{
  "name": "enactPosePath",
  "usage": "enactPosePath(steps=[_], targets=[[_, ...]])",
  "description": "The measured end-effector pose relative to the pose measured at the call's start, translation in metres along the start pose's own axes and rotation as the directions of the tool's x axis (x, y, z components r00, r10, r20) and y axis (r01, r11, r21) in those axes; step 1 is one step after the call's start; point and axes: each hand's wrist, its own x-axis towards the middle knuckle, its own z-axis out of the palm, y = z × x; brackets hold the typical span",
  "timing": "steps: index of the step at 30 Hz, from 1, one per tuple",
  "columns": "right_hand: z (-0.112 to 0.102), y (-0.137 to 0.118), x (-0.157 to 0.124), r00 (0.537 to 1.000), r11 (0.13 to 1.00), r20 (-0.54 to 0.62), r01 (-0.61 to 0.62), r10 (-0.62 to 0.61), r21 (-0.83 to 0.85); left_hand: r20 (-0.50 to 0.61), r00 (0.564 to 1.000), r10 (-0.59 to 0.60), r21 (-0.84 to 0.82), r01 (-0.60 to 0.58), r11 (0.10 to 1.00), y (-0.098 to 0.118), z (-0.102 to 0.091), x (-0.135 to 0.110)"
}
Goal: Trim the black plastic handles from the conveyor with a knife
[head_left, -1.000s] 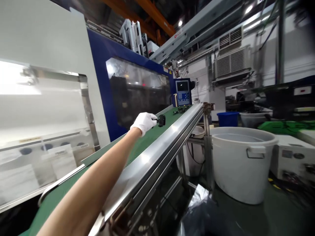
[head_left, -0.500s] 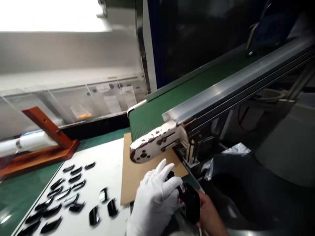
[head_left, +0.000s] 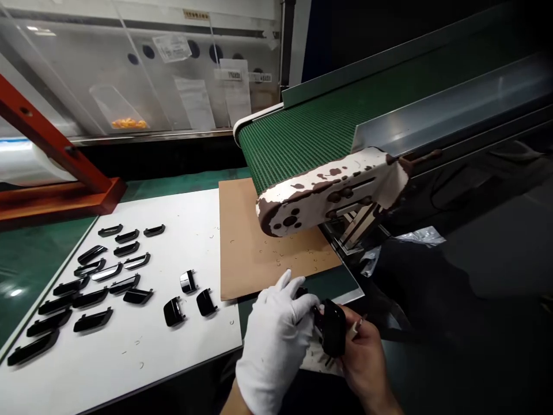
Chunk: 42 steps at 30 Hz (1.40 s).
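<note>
My left hand (head_left: 276, 334), in a white glove, is closed on a glossy black plastic part (head_left: 333, 329) in front of my body. My bare right hand (head_left: 365, 354) is curled behind the same part. A thin tool with a pale handle (head_left: 355, 329) shows between its fingers; the tool's working end is hidden. On the white board (head_left: 190, 351) to the left lie several narrow black trim pieces (head_left: 93, 297) in loose rows. Closer to my left hand are 3 wider black pieces (head_left: 173, 311).
A green conveyor belt (head_left: 302, 138) with a chipped white end plate (head_left: 319, 196) overhangs a cardboard sheet (head_left: 246, 253) strewn with small shavings. An orange-red stand (head_left: 95, 196) holding a clear film roll (head_left: 30, 161) is at left. A dark bag (head_left: 415, 282) lies at right.
The camera has tilted down, so the conveyor and board appear higher and sharper. Both hands stay together on the black part, which has shifted slightly.
</note>
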Motion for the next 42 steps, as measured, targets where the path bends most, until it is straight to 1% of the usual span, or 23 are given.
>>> enactPosePath(steps=[2,3,6,7,8,11,14,18,24,25,29,32,35,42], targets=[[0.002,0.001,0.003,0.999,0.999,-0.025,-0.019,0.020,0.033,-0.019,0.999,0.028,0.028,-0.028,0.999,-0.001,0.000,0.003],[0.003,0.001,0.004,0.999,0.998,-0.040,-0.031,0.034,0.056,-0.030,0.997,0.065,0.032,-0.064,0.997,-0.003,-0.002,0.004],[0.006,-0.002,0.008,0.992,0.986,-0.098,-0.068,0.083,0.149,-0.069,0.971,0.230,-0.023,-0.232,0.972,-0.013,-0.017,-0.002],[0.006,-0.003,0.009,0.988,0.979,-0.119,-0.080,0.103,0.185,-0.085,0.963,0.256,-0.053,-0.261,0.964,-0.019,-0.024,-0.006],[0.005,-0.005,0.010,0.982,0.971,-0.139,-0.092,0.125,0.221,-0.101,0.962,0.255,-0.081,-0.264,0.961,-0.026,-0.029,-0.011],[0.001,-0.010,0.011,0.965,0.941,-0.177,-0.130,0.193,0.313,-0.140,0.980,0.138,-0.171,-0.161,0.972,-0.047,-0.039,-0.028],[-0.001,-0.012,0.011,0.947,0.911,-0.182,-0.184,0.265,0.370,-0.127,0.991,0.052,-0.263,-0.084,0.961,-0.057,-0.034,-0.038],[0.000,-0.013,0.009,0.928,0.879,-0.167,-0.243,0.335,0.410,-0.020,0.999,-0.046,-0.360,0.036,0.932,-0.051,-0.015,-0.040],[0.002,-0.017,0.006,0.919,0.867,-0.157,-0.268,0.361,0.420,0.130,0.988,-0.086,-0.436,0.134,0.890,-0.032,0.003,-0.030],[0.002,-0.018,0.005,0.920,0.869,-0.162,-0.264,0.358,0.418,0.135,0.988,-0.081,-0.449,0.133,0.884,-0.031,0.005,-0.028],[0.003,-0.020,0.002,0.929,0.887,-0.176,-0.235,0.325,0.398,0.097,0.994,-0.053,-0.494,0.094,0.864,-0.029,0.013,-0.027],[0.003,-0.020,-0.001,0.942,0.905,-0.163,-0.218,0.293,0.365,0.123,0.990,-0.076,-0.547,0.131,0.827,-0.029,0.013,-0.028],[-0.001,-0.018,-0.003,0.955,0.927,-0.149,-0.201,0.258,0.316,0.134,0.989,-0.068,-0.597,0.135,0.791,-0.028,0.013,-0.027],[-0.013,-0.008,-0.006,0.974,0.959,-0.081,-0.189,0.210,0.211,0.138,0.990,0.024,-0.530,0.053,0.846,-0.028,0.016,-0.023]])
